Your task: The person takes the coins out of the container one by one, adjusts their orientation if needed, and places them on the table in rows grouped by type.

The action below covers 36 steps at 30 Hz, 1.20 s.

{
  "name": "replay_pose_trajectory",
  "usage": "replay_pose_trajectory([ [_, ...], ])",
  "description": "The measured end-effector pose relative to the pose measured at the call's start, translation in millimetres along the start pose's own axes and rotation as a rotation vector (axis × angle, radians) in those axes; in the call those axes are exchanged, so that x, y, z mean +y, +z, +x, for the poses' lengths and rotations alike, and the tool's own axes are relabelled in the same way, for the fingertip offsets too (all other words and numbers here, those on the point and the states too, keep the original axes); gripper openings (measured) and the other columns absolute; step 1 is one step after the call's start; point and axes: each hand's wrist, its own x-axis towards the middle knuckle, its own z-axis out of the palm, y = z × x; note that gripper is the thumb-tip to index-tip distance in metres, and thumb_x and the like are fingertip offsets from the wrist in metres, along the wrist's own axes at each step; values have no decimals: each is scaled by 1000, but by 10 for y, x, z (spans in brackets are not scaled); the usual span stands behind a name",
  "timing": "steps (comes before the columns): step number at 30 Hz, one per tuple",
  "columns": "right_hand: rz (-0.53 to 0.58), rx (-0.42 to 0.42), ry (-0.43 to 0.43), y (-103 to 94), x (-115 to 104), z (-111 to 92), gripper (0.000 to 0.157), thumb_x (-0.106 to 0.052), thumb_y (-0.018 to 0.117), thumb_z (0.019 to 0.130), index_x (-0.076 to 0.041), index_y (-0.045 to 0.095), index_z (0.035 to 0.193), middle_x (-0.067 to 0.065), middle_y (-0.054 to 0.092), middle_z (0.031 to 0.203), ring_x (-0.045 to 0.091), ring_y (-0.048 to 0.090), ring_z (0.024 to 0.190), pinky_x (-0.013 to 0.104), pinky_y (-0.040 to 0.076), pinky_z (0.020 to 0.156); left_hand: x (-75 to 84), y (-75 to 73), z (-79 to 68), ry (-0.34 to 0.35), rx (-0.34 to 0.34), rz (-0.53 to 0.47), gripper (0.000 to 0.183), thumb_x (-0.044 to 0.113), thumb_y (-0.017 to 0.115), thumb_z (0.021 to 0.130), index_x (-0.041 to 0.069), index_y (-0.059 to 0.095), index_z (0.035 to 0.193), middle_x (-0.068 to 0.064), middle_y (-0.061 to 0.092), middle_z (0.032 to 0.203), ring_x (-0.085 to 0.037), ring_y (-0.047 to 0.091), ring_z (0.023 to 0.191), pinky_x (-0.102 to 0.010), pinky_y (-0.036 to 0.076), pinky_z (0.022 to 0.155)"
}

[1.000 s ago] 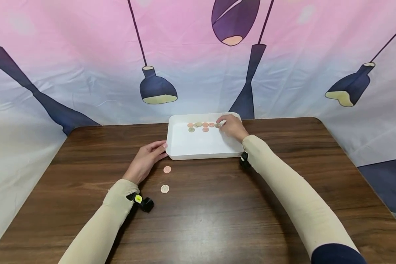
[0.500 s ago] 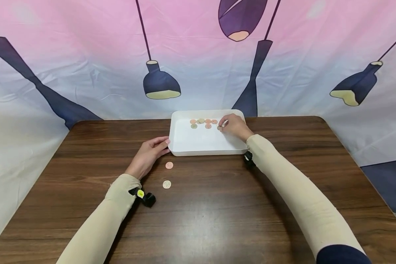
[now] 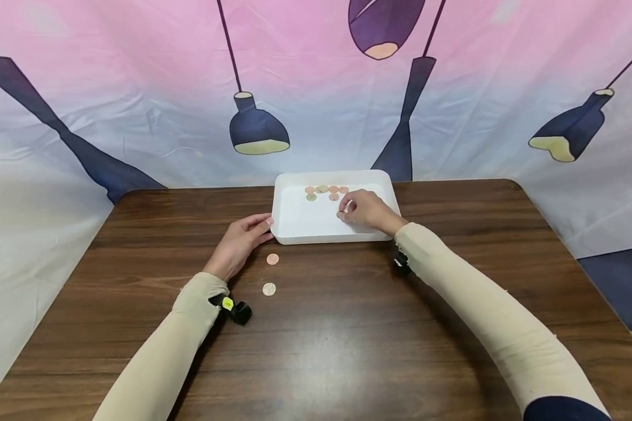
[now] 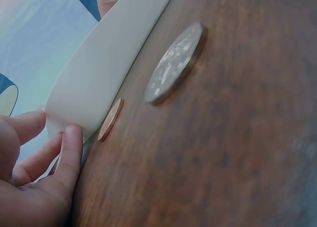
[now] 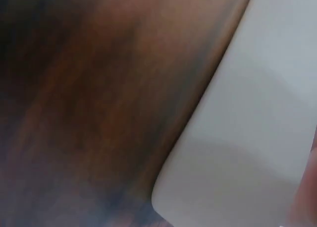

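Observation:
In the head view, a shallow white tray [image 3: 305, 225] stands at the far side of the table with several copper and gold-coloured coins [image 3: 333, 189] lying toward its back. My right hand [image 3: 367, 209] is over the tray's right half, thumb and finger pinching a small coin [image 3: 340, 214] close above the tray floor. My left hand [image 3: 238, 245] holds the tray's near left corner, thumb at the rim and other fingers against the outer wall. Just in front of that corner lie a copper coin [image 4: 111, 120] and a larger silver-coloured coin [image 4: 175, 65], flat on the wood.
The dark wooden table [image 3: 316, 351] reaches back to a printed cloth [image 3: 189, 128] showing hanging lamps, right behind the tray. A black wrist camera [image 3: 240, 313] sits on the left sleeve, close to the silver-coloured coin.
The right hand has drawn its coin from the right end of the back row toward the tray's near side. The left hand keeps its place at the corner. The head view has shifted slightly.

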Motion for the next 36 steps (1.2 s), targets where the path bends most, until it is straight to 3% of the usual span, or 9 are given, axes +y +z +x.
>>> replay_pose_trajectory([
  [13, 113, -34, 19, 42, 103, -88, 38, -5, 80, 93, -4, 68, 129, 14, 65, 106, 28, 57, 97, 35, 51, 87, -19, 29, -55, -4, -9, 4, 50, 16, 56, 112, -6, 46, 155, -23, 47, 157, -24, 55, 135, -23, 55, 110],
  [22, 250, -44, 123, 19, 55, -56, 30, -2, 79, 91, -9, 75, 121, 7, 57, 95, 24, 49, 90, 29, 43, 78, 21, 41, -38, 10, 5, 7, 50, 17, 58, 111, -7, 48, 154, -22, 49, 155, -19, 57, 130, -20, 57, 105],
  [29, 331, -48, 139, 31, 53, -30, 31, 2, 81, 89, -3, 76, 120, 4, 55, 88, 21, 48, 84, 27, 42, 75, 18, 31, -39, 9, 8, -5, 49, 15, 56, 112, -8, 46, 154, -24, 48, 156, -27, 54, 137, -19, 56, 106],
  [36, 269, -68, 93, 55, 78, -39, 24, 1, 78, 93, -5, 70, 115, 6, 53, 96, 23, 47, 91, 29, 40, 77, 7, 40, -46, -1, 11, -12, 49, 15, 56, 112, -8, 46, 154, -24, 47, 157, -26, 54, 137, -20, 56, 107],
])
